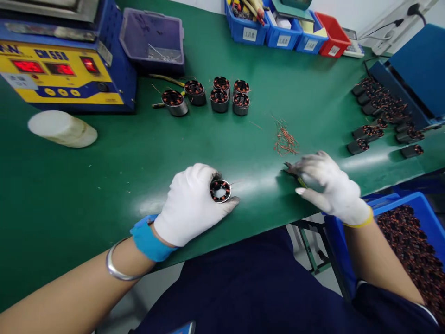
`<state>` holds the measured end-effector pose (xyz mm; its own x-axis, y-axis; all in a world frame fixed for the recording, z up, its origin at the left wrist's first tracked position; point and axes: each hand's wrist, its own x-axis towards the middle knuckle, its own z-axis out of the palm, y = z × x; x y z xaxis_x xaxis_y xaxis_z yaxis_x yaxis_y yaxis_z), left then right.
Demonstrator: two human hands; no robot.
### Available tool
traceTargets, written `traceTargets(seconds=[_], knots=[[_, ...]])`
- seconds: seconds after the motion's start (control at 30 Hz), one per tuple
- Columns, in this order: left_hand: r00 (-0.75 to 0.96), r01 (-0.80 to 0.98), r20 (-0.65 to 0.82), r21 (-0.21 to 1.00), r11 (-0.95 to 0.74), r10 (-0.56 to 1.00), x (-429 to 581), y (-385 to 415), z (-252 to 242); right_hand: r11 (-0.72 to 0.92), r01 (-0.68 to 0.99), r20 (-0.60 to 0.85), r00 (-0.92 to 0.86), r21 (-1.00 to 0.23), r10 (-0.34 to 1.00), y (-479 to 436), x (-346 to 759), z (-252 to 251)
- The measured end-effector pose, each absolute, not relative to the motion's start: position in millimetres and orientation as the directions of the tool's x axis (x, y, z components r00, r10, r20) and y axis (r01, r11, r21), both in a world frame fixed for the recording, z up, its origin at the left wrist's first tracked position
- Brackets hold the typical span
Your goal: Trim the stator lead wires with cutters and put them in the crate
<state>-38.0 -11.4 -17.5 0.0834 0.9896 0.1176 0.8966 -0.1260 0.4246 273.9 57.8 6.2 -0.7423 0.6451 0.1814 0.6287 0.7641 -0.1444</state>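
My left hand [194, 204], in a white glove, is wrapped round a small motor stator [220, 191] with copper windings. The stator's open end faces up, and a thin wire end sticks out to its right. At the right, my right hand [323, 185], gloved too and slightly blurred, has its fingers over a pair of wire cutters [290, 170]. The jaws point left, and part of a yellow-green handle shows between thumb and fingers. Just beyond the cutters lies a loose heap of copper wire clippings [285, 140].
Several stators [219, 100] stand farther back, and more [378, 106] crowd the right side beside a blue box. A yellow-blue machine [62, 69], a white cylinder [62, 129] and a purple bin [153, 37] are at left. A blue crate [417, 204] of parts sits below the table edge.
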Motion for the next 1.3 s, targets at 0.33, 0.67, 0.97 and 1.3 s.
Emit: traceTargets(seconds=[0.33,0.67,0.97,1.3], knots=[[0.129,0.723,-0.014,0.686,-0.084,0.992,-37.2,0.8,-17.4,0.514,0.858,-0.173,-0.508,-0.016,0.844,63.0,337.0,0.2],[0.05,0.681,-0.035,0.733,-0.008,0.998,-32.6,4.7,-20.9,0.452,0.819,-0.263,-0.377,0.354,0.888,49.1,300.1,14.7],[0.074,0.711,0.06,0.697,-0.095,0.995,-31.1,5.2,-26.0,0.439,0.883,0.165,-0.414,-0.164,0.895,43.9,283.6,-14.9],[0.108,0.726,0.095,0.672,-0.144,0.99,-31.1,6.2,-26.9,-0.305,0.52,-0.602,-0.69,-0.798,0.402,22.4,194.8,17.4]])
